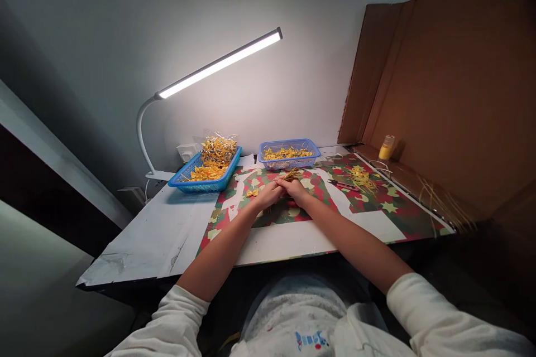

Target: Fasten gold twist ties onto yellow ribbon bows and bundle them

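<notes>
Over the middle of the table, my left hand (270, 195) and my right hand (296, 189) meet at the fingertips. Both are closed around thin gold cords (292, 173), whose ends fan out beyond the fingers. The exact grip, and anything small between the fingertips, is hidden by the hands. Just left of my left hand, a small yellow ribbon bow (252, 193) lies flat on the patterned sheet (318, 209).
Behind the hands sits a purple-blue basket (288, 164) of yellow pieces; a blue basket (199, 186) of bows stands left. A lamp (220, 64) arches above. Right are loose yellow cords (362, 179), a dark pen-like tool (343, 184), a yellow-filled bottle (386, 148) and a cardboard wall (444, 78).
</notes>
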Demonstrator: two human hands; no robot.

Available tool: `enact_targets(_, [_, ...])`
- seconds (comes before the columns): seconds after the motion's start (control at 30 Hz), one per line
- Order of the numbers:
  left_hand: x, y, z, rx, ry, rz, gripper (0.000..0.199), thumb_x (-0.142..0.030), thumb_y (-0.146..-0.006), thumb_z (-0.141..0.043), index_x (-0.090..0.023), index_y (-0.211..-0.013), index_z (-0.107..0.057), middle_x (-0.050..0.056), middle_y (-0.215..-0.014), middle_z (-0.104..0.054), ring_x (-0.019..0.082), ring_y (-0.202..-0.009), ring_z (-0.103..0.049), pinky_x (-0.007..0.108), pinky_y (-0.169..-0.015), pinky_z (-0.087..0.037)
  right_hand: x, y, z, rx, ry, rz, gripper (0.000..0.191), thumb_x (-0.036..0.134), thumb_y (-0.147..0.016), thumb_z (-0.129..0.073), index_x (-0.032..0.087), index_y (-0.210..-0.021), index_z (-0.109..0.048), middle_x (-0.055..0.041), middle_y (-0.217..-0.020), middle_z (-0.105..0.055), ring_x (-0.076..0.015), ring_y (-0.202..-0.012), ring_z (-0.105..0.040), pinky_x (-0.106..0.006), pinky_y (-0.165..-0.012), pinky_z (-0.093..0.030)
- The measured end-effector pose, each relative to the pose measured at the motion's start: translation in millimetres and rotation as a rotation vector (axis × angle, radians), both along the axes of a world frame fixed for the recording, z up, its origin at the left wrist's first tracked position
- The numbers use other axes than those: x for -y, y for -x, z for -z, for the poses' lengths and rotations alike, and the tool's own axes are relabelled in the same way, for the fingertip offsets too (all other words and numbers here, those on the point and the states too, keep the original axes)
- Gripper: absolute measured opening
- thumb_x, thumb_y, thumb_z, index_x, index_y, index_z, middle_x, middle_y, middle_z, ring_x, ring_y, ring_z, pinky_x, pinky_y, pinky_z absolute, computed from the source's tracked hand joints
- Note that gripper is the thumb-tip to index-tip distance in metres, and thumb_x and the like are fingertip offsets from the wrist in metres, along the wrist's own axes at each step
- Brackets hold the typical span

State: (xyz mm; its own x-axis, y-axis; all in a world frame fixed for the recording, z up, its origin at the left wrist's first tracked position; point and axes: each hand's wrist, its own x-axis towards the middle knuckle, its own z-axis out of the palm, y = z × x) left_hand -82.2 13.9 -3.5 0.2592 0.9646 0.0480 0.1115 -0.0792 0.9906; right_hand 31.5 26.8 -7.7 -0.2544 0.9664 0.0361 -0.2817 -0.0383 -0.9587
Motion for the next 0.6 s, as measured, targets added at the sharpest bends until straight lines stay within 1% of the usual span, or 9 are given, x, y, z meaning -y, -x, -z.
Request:
enact_targets(0.1, [4,0,-7.2,0.056,0.146,0.085,0.029,-0.029,-0.077,-0.059,-0.020,-0.058,-0.038,-0.005,-0.050,-0.032,0.007,-0.043,-0.026,0.021,-0.041,-0.019,-2,-4,-4.4,-0.076,0.056,0.034,0.022,0.037,-0.066,-0.075,0.017,-0.064,-0.065,-0.0025,-0.065,-0.069,-0.0157,-0.065,-0.062,-0.024,-0.054,-0.043])
enact_targets(0.2, [6,2,-13.3,0.124,0.297,0.182,0.035,-0.034,-0.081,-0.057,-0.021,-0.060,-0.032,-0.008,-0.053,-0.025,0.005,-0.043,-0.019,0.019,-0.041,-0.015,-2,-8,-10.9,-0.242,0.031,0.047,0.024,0.041,-0.066,-0.075,0.019,-0.067,-0.066,-0.0040,-0.075,-0.073,-0.0179,-0.079,-0.066,-0.025,-0.061,-0.048])
enact_targets(0.27, [6,4,-15.3,0.146,0.351,0.230,0.038,-0.036,-0.082,-0.057,-0.021,-0.060,-0.030,-0.008,-0.053,-0.023,0.005,-0.043,-0.016,0.019,-0.041,-0.015,-1,-9,-14.5,-0.295,0.024,0.047,0.025,0.042,-0.064,-0.076,0.020,-0.068,-0.066,-0.0038,-0.078,-0.073,-0.0184,-0.084,-0.067,-0.025,-0.064,-0.050])
enact_targets(0.37, [5,6,-15.9,0.169,0.379,0.276,0.041,-0.040,-0.082,-0.059,-0.021,-0.061,-0.030,-0.009,-0.054,-0.022,0.005,-0.044,-0.016,0.019,-0.041,-0.015,0,-10,-17.3,-0.273,-0.008,0.030,0.027,0.043,-0.062,-0.077,0.020,-0.069,-0.064,-0.0035,-0.077,-0.072,-0.0187,-0.084,-0.067,-0.026,-0.065,-0.049])
enact_targets(0.47, [7,6,-15.6,0.186,0.369,0.300,0.045,-0.046,-0.081,-0.063,-0.021,-0.062,-0.031,-0.009,-0.054,-0.022,0.005,-0.044,-0.016,0.019,-0.041,-0.014,-2,-11,-18.1,-0.168,-0.043,0.043,0.031,0.046,-0.065,-0.074,0.020,-0.073,-0.062,-0.0048,-0.083,-0.071,-0.0192,-0.085,-0.065,-0.027,-0.064,-0.048])
enact_targets(0.5, [7,6,-15.2,0.192,0.354,0.296,0.046,-0.047,-0.082,-0.063,-0.020,-0.062,-0.032,-0.009,-0.054,-0.022,0.004,-0.044,-0.016,0.018,-0.041,-0.014,-3,-13,-18.4,-0.120,-0.056,0.097,0.031,0.047,-0.067,-0.072,0.019,-0.078,-0.062,-0.0054,-0.087,-0.070,-0.0192,-0.086,-0.064,-0.027,-0.065,-0.048])
enact_targets(0.53, [7,5,-14.6,0.198,0.334,0.281,0.045,-0.047,-0.082,-0.062,-0.020,-0.062,-0.032,-0.009,-0.055,-0.022,0.004,-0.044,-0.016,0.018,-0.041,-0.014,-4,-15,-18.8,-0.067,-0.078,0.195,0.031,0.045,-0.069,-0.070,0.020,-0.084,-0.062,-0.0061,-0.094,-0.069,-0.0190,-0.087,-0.063,-0.028,-0.067,-0.048])
enact_targets(0.6, [6,4,-12.8,0.188,0.274,0.200,0.043,-0.045,-0.085,-0.059,-0.020,-0.062,-0.033,-0.009,-0.054,-0.024,0.005,-0.043,-0.018,0.018,-0.041,-0.016,-4,-21,-20.1,0.079,-0.181,0.504,0.034,0.041,-0.073,-0.066,0.020,-0.098,-0.059,-0.0082,-0.109,-0.064,-0.0195,-0.093,-0.060,-0.031,-0.075,-0.047])
